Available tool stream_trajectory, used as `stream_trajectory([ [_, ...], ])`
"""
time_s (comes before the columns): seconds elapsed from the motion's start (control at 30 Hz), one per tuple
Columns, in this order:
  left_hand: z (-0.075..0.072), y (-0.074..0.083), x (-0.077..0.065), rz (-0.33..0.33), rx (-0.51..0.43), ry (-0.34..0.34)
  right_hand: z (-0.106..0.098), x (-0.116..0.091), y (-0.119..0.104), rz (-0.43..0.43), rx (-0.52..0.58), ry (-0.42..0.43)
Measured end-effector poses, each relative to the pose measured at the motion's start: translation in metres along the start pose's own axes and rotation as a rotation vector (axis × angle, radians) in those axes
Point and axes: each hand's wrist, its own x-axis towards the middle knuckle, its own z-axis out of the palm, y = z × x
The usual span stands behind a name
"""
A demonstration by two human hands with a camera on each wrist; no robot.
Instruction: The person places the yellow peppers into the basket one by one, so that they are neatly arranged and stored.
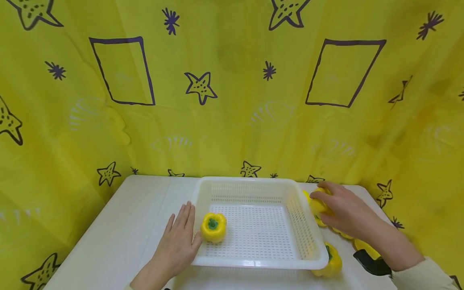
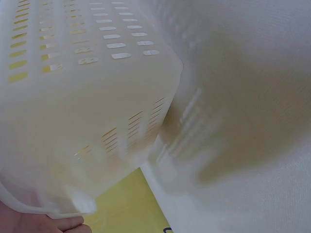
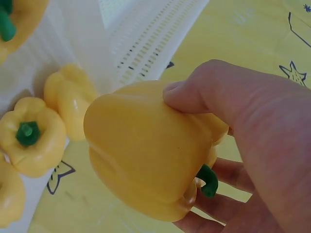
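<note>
My right hand (image 1: 346, 211) grips a yellow bell pepper (image 3: 146, 150) just outside the basket's right side, thumb on one face and fingers around the other. A green stem shows near those fingers in the right wrist view. The white perforated plastic basket (image 1: 246, 264) stands at the middle of the table, and one yellow bell pepper (image 1: 213, 228) sits inside at its left, stem up. With fingers straight, my left hand (image 1: 177, 241) rests against the basket's left rim. Only some fingertips of it show in the left wrist view, at the basket's rim.
More yellow bell peppers (image 3: 33, 136) lie on the white table (image 1: 119, 237) to the basket's right, one of them (image 1: 331, 262) by its front right corner. A black band (image 1: 373, 264) sits at my right wrist. Behind the table hangs a yellow patterned curtain (image 1: 228, 133).
</note>
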Motion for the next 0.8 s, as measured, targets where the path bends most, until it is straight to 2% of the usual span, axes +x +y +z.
stream_trajectory([
  [0.37, 0.002, 0.0, 0.0, 0.002, -0.003, 0.007, 0.002, 0.024, -0.019, -0.012, 0.011, -0.037],
  [0.8, 0.002, 0.0, -0.001, -0.002, -0.01, 0.004, 0.026, 0.053, -0.038, -0.113, 0.09, 0.048],
])
